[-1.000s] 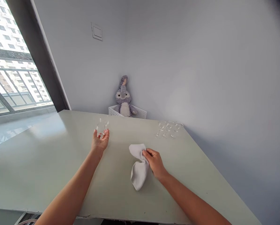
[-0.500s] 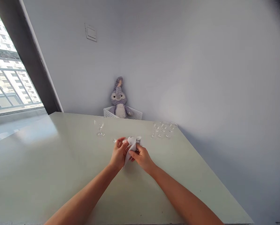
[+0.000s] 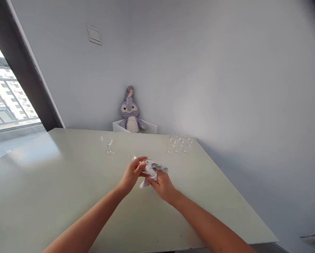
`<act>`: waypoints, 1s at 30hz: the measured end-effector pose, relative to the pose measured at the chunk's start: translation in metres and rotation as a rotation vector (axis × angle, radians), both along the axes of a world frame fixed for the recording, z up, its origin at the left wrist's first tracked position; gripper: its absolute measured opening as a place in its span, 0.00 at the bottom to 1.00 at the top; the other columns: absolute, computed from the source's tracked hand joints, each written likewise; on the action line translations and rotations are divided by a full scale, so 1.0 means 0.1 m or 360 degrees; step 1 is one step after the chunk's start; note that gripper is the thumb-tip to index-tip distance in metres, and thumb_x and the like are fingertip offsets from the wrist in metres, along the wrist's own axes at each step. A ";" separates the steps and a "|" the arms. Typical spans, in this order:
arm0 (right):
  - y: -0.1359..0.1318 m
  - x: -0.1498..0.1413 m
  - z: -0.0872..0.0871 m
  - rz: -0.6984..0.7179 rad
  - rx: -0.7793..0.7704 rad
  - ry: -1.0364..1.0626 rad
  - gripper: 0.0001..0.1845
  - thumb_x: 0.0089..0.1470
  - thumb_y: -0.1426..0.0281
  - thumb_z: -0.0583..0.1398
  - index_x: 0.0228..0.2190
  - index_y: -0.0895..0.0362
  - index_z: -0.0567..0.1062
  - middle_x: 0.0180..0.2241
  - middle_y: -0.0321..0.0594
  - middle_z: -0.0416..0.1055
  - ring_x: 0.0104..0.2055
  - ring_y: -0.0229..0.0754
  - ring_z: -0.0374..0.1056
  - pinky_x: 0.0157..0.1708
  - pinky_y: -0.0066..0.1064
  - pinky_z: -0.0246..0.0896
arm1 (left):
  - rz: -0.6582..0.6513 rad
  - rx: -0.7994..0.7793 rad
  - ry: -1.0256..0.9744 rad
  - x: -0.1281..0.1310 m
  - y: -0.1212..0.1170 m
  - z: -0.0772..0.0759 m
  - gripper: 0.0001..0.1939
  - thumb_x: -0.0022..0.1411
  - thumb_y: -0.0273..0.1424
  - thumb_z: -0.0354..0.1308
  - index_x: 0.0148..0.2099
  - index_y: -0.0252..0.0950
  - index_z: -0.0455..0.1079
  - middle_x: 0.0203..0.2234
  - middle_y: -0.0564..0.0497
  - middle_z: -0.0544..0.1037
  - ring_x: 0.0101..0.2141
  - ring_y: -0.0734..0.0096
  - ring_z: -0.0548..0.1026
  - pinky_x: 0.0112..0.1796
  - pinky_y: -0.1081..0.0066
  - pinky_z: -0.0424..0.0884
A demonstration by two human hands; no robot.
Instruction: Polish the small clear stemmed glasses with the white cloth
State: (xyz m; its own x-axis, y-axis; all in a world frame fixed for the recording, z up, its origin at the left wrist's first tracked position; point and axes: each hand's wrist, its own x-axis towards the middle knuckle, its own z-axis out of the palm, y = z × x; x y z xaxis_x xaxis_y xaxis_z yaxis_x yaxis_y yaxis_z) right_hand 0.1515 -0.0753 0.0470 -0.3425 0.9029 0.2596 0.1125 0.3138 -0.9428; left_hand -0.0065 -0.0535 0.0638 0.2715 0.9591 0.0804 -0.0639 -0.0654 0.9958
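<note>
Your left hand (image 3: 131,174) has moved right, gripping a glass (image 3: 133,157) centrally; your right hand (image 3: 163,183) clutches cloth (image 3: 152,170) against it. Wiping looks unfinished; one goblet (image 3: 109,147) stands far left, three glasses (image 3: 180,142) far right.

crumpled white cloth (image 3: 152,167), bunched against a clear glass (image 3: 133,157), tipped sideways, foot leftward

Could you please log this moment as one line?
Left hand: holding glass | right hand: white cloth | table: stemmed glass left, three glasses right
</note>
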 end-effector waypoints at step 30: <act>-0.21 0.58 0.42 -0.0277 0.1067 -0.1241 0.26 0.55 0.56 0.51 0.52 0.52 0.63 0.49 0.44 0.65 0.54 0.53 0.52 0.53 0.47 0.42 | 0.0013 0.0047 0.1196 -0.15 0.18 -0.05 0.16 0.54 0.42 0.48 0.30 0.37 0.71 0.18 0.54 0.69 0.19 0.76 0.61 0.21 0.75 0.55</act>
State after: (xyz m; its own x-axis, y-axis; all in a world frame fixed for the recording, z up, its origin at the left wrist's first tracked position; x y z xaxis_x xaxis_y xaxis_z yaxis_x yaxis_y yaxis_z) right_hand 0.2093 -0.0959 0.0890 -0.5091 0.7084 0.4888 0.7093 0.6670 -0.2279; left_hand -0.0216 -0.0352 0.0588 0.2565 0.9616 -0.0982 0.6330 -0.0903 0.7689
